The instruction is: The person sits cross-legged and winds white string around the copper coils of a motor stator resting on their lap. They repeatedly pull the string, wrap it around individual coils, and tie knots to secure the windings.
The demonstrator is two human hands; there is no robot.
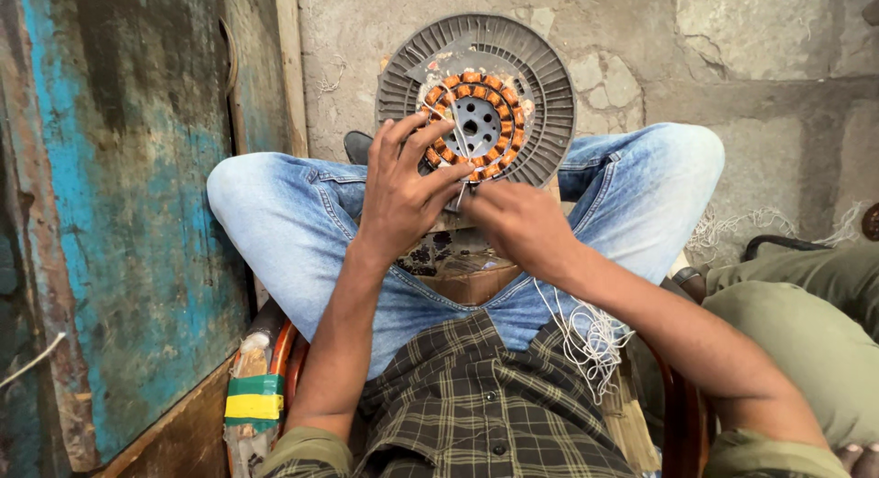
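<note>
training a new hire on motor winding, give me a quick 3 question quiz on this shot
1. True or false: the left hand lies spread across the copper coils of the round grey stator.
2. Where does the right hand sit? A) at the stator's lower edge B) on the blue door C) on the stone floor
3. What hangs in a loose bundle below the right forearm?

Key: 1 true; 2 A; 3 white thread.

Copper-orange coils (pixel 476 123) ring a grey finned disc (pixel 540 66); blue jeans (pixel 293 222), dark green plaid shirt (pixel 476 405).
</note>
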